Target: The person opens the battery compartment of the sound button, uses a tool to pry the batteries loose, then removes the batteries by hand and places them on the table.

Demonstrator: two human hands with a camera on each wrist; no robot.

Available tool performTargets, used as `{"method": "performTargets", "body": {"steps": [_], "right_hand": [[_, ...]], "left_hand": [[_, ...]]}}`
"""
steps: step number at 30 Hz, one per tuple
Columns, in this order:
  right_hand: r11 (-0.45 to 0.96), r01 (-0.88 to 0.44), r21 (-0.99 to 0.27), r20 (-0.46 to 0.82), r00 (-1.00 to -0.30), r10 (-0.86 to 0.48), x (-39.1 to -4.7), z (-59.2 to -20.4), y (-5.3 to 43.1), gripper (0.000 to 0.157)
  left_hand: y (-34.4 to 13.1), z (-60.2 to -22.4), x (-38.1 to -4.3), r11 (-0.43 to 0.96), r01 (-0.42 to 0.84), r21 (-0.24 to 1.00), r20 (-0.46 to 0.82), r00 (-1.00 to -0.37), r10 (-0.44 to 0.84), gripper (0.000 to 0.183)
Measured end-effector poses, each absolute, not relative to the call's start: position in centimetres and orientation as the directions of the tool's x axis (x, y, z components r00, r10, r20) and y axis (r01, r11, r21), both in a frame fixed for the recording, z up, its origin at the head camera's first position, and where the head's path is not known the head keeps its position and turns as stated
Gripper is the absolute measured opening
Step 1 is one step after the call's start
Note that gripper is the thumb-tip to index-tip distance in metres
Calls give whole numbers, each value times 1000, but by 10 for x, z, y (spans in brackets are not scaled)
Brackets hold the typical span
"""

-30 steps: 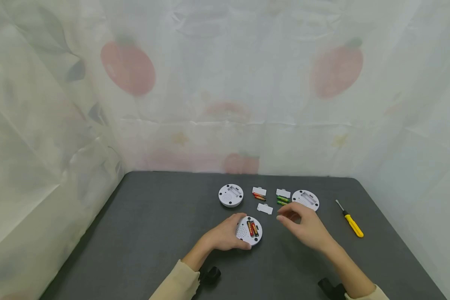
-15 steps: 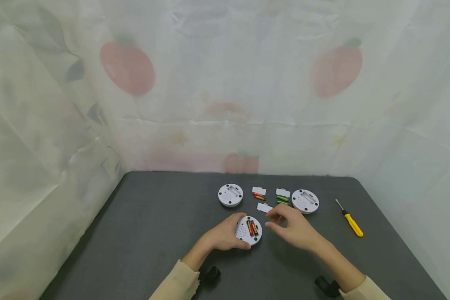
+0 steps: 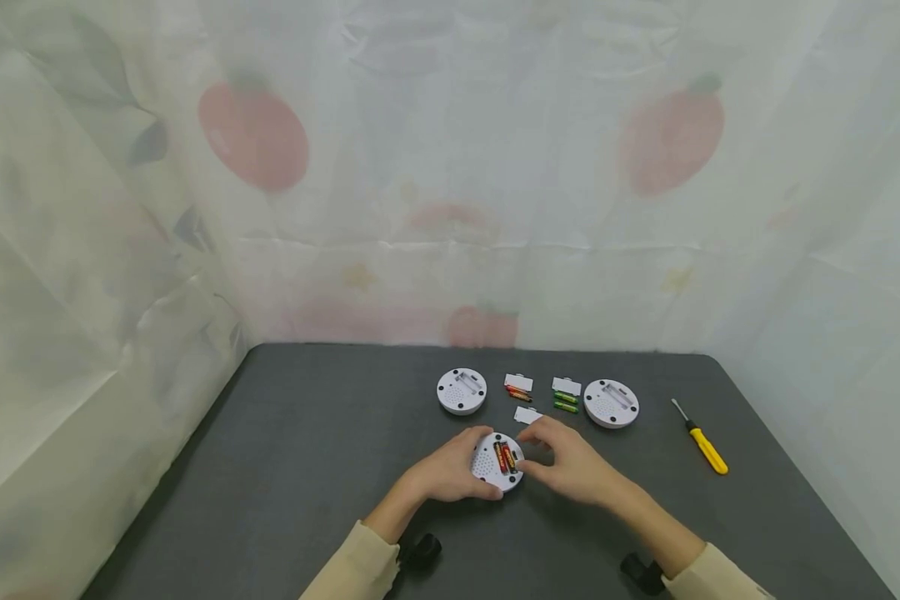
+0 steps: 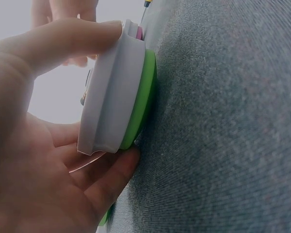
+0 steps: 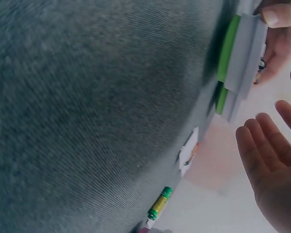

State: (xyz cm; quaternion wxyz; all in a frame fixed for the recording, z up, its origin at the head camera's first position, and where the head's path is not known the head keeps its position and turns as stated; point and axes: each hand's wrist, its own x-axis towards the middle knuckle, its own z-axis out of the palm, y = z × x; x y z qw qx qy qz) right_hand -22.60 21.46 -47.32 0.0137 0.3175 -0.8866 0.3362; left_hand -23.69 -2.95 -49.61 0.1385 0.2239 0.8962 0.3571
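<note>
My left hand (image 3: 453,468) grips a round white device (image 3: 486,463) by its left edge, thumb on the near side and fingers on the far side. The device lies with its perforated, black-footed underside up. Two red-and-black batteries (image 3: 506,457) sit on that face, side by side. In the left wrist view the device's green rim (image 4: 144,97) shows at the table surface. My right hand (image 3: 570,462) hovers at the device's right edge, fingers loosely bent and parted from the thumb. Nothing shows in its grasp in the right wrist view, though the thumb is mostly out of frame there.
Two similar devices (image 3: 461,398) (image 3: 604,410) lie farther back with bare battery slots. Between them are white covers (image 3: 519,382), orange-red batteries (image 3: 520,395) and green batteries (image 3: 566,407). Another cover (image 3: 526,414) lies behind my right hand. A yellow-handled screwdriver (image 3: 707,450) lies at the right.
My right hand has moved left and slightly nearer, from beside the right-hand device to the edge of the held one. My left hand and its device have stayed put.
</note>
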Motion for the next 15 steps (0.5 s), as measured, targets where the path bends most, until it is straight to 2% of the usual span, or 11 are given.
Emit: {"method": "performTargets", "body": {"steps": [8, 15], "right_hand": [[589, -569, -573, 186, -791, -583, -232, -483, 210, 39], [589, -553, -590, 160, -795, -586, -236, -488, 208, 34]], "left_hand": [[-30, -498, -238, 655, 314, 687, -85, -860, 503, 93], [-30, -496, -237, 653, 315, 688, -83, -861, 503, 93]]}}
